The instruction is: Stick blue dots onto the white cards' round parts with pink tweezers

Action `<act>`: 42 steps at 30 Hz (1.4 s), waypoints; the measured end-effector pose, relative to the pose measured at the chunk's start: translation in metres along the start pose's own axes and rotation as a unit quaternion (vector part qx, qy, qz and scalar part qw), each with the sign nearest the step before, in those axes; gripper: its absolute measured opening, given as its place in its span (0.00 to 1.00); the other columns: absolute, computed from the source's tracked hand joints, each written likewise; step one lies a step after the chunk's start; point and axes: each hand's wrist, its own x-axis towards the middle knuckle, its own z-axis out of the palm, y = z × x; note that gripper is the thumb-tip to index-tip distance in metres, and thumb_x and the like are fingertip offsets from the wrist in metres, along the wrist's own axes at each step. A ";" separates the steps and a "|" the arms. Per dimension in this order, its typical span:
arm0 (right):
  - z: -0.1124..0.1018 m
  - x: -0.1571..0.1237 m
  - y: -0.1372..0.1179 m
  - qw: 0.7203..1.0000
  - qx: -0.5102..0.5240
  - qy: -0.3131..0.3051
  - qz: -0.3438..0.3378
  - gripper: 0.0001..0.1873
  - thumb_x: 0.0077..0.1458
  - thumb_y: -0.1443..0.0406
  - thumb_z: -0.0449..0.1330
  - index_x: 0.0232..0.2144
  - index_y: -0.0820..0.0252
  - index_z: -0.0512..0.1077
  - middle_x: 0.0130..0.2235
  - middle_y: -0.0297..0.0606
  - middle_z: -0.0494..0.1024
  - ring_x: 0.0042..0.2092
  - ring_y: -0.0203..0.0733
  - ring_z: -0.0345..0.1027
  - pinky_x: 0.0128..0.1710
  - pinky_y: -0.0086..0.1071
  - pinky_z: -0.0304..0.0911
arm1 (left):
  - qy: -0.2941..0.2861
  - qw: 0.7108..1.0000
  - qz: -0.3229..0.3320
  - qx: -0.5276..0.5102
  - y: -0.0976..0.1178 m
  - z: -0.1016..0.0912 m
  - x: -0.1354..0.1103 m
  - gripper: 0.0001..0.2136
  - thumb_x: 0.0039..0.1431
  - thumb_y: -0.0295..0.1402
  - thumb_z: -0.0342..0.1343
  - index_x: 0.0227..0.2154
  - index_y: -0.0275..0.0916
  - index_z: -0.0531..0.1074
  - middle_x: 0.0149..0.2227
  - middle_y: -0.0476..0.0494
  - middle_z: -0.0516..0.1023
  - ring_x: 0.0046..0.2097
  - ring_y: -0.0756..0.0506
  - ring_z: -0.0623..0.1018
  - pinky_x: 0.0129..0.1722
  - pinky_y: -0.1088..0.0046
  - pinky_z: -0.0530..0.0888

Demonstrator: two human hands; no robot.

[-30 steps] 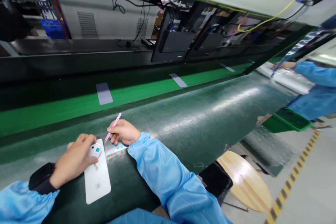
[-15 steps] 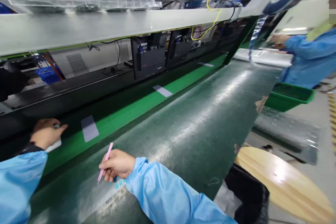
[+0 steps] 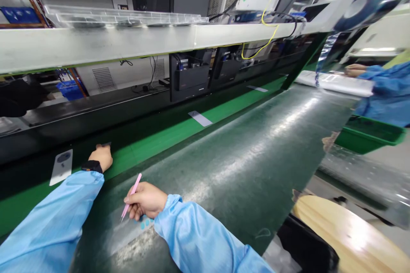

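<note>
My right hand (image 3: 144, 200) grips pink tweezers (image 3: 131, 193) in a pen-like hold above the dark green belt (image 3: 243, 158). Just below that hand, several small blue dots (image 3: 145, 223) sit on a pale strip (image 3: 128, 234). My left hand (image 3: 103, 158) reaches across to the green strip (image 3: 160, 145) along the belt's far side, with a small dark item (image 3: 104, 144) at its fingertips. To its left lies a white flat panel (image 3: 60, 167) with a dark oval patch, not touching the hand.
Similar pale slips (image 3: 200, 118) lie along the green strip. A co-worker's hand (image 3: 354, 69) rests on a white roll (image 3: 333, 82) at the far right. Below stand a green bin (image 3: 368, 136) and a round wooden stool seat (image 3: 346, 228). A clear tray (image 3: 124, 18) sits on the shelf above.
The white panel left my left hand and now lies on the far side of the belt. My left hand moved right of it. The view tilted upward; the right hand keeps the tweezers.
</note>
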 end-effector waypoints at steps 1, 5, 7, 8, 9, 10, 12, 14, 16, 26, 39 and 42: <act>0.000 0.000 0.000 1.000 0.002 0.000 -0.004 0.20 0.70 0.76 0.58 0.23 0.63 0.70 0.18 0.35 0.73 0.18 0.32 0.67 0.20 0.20 0.65 | 0.013 1.000 0.007 -0.004 -0.002 -0.005 -0.005 0.21 0.74 0.49 0.63 0.59 0.39 0.75 0.56 0.37 0.79 0.49 0.40 0.82 0.52 0.56 0.83; -0.002 -0.001 0.000 1.000 0.012 -0.001 -0.017 0.17 0.70 0.74 0.59 0.26 0.64 0.72 0.19 0.36 0.75 0.18 0.32 0.67 0.20 0.20 0.65 | 0.058 0.998 0.005 -0.036 -0.013 -0.040 -0.026 0.17 0.77 0.43 0.52 0.56 0.37 0.75 0.58 0.35 0.77 0.48 0.39 0.82 0.53 0.52 0.82; -0.005 -0.004 0.000 0.999 0.024 0.013 -0.031 0.17 0.70 0.73 0.61 0.26 0.63 0.71 0.20 0.36 0.75 0.19 0.32 0.67 0.19 0.19 0.64 | 0.070 0.996 -0.021 -0.059 -0.023 -0.060 -0.041 0.15 0.68 0.38 0.53 0.50 0.33 0.75 0.57 0.29 0.75 0.48 0.33 0.83 0.54 0.49 0.81; -0.007 -0.006 -0.002 0.999 0.029 0.022 -0.039 0.18 0.70 0.72 0.63 0.26 0.62 0.70 0.20 0.36 0.75 0.19 0.32 0.67 0.19 0.20 0.64 | 0.077 0.994 -0.036 -0.072 -0.028 -0.068 -0.050 0.15 0.63 0.38 0.55 0.47 0.33 0.75 0.55 0.28 0.75 0.50 0.31 0.82 0.55 0.48 0.81; -0.009 -0.009 -0.003 0.997 0.034 0.035 -0.052 0.18 0.69 0.72 0.64 0.25 0.62 0.69 0.20 0.35 0.75 0.19 0.32 0.67 0.19 0.20 0.64 | 0.085 0.991 -0.051 -0.086 -0.033 -0.074 -0.062 0.15 0.60 0.38 0.56 0.45 0.35 0.74 0.53 0.27 0.76 0.54 0.29 0.81 0.57 0.48 0.80; -0.012 -0.012 -0.005 0.996 0.033 0.050 -0.066 0.18 0.68 0.71 0.66 0.26 0.61 0.69 0.21 0.35 0.76 0.19 0.33 0.67 0.19 0.21 0.64 | 0.093 0.989 -0.064 -0.100 -0.036 -0.076 -0.077 0.15 0.57 0.40 0.55 0.44 0.37 0.73 0.50 0.29 0.76 0.57 0.28 0.80 0.60 0.48 0.79; -0.018 -0.019 -0.008 0.991 0.019 0.085 -0.104 0.17 0.66 0.71 0.69 0.26 0.61 0.68 0.23 0.34 0.78 0.21 0.32 0.69 0.19 0.21 0.64 | 0.103 0.982 -0.082 -0.135 -0.038 -0.072 -0.115 0.14 0.53 0.42 0.53 0.40 0.41 0.71 0.44 0.33 0.77 0.60 0.29 0.78 0.61 0.50 0.79; -0.025 -0.026 -0.011 0.984 -0.024 0.115 -0.136 0.17 0.64 0.70 0.71 0.27 0.60 0.68 0.23 0.33 0.78 0.21 0.32 0.69 0.19 0.20 0.63 | 0.097 0.977 -0.081 -0.173 -0.033 -0.054 -0.160 0.13 0.49 0.45 0.50 0.35 0.45 0.69 0.38 0.38 0.77 0.55 0.31 0.81 0.57 0.53 0.81; -0.031 -0.031 -0.012 0.977 -0.084 0.127 -0.149 0.17 0.63 0.71 0.71 0.26 0.59 0.68 0.22 0.32 0.77 0.21 0.32 0.68 0.19 0.20 0.62 | 0.086 0.971 -0.076 -0.208 -0.022 -0.027 -0.203 0.12 0.45 0.47 0.48 0.30 0.48 0.66 0.34 0.38 0.76 0.49 0.31 0.81 0.52 0.54 0.83; -0.040 -0.040 -0.006 0.965 -0.225 0.111 -0.079 0.14 0.61 0.73 0.68 0.25 0.60 0.70 0.23 0.34 0.79 0.21 0.32 0.69 0.21 0.21 0.66 | 0.062 0.963 0.030 -0.262 -0.001 0.052 -0.271 0.16 0.61 0.52 0.44 0.27 0.49 0.68 0.30 0.42 0.79 0.35 0.37 0.82 0.33 0.61 0.76; -0.047 -0.040 0.002 0.963 -0.230 0.129 -0.057 0.15 0.59 0.66 0.72 0.26 0.60 0.70 0.24 0.36 0.80 0.22 0.32 0.71 0.22 0.22 0.68 | 0.034 0.965 0.155 -0.210 -0.009 0.088 -0.269 0.18 0.61 0.51 0.63 0.48 0.50 0.85 0.64 0.34 0.83 0.71 0.20 0.74 0.60 0.33 0.77; -0.050 -0.041 0.002 0.966 -0.217 0.126 -0.060 0.18 0.57 0.63 0.74 0.24 0.60 0.69 0.22 0.35 0.79 0.21 0.32 0.70 0.21 0.22 0.67 | 0.049 0.963 0.172 -0.204 -0.009 0.090 -0.270 0.17 0.61 0.50 0.63 0.48 0.50 0.85 0.64 0.34 0.83 0.71 0.19 0.74 0.59 0.33 0.77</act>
